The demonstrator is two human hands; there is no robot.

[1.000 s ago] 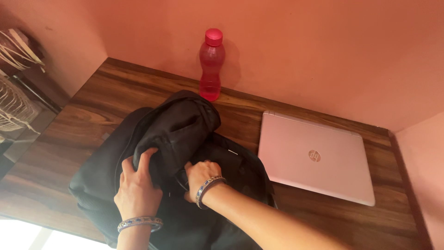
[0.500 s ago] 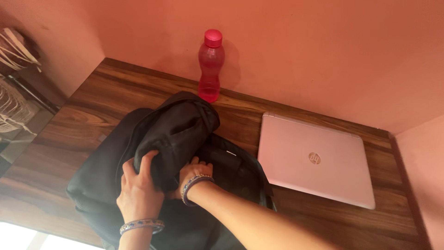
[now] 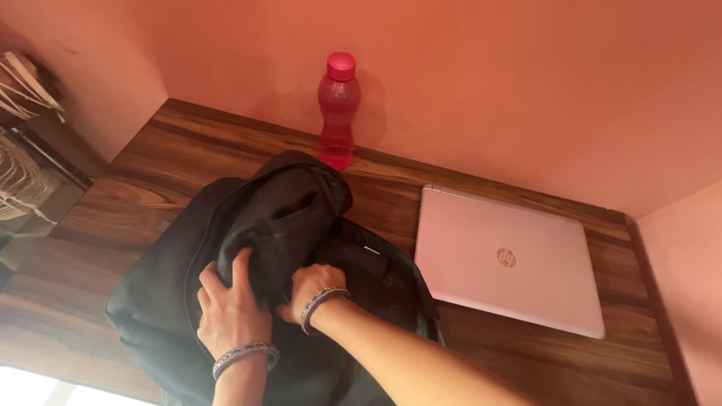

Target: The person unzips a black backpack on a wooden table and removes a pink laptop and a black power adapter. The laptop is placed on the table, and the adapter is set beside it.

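Head cam: left hand fingers spread, gripping black backpack flap; right hand beside it, fingers prob. curled inside, can't tell.

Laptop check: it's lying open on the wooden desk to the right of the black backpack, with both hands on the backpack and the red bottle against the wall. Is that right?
Not quite: the head view shows the laptop closed, lid down flat. The rest holds: it lies on the wooden desk right of the black backpack, the left hand and right hand are on the backpack, and the red bottle stands against the wall.
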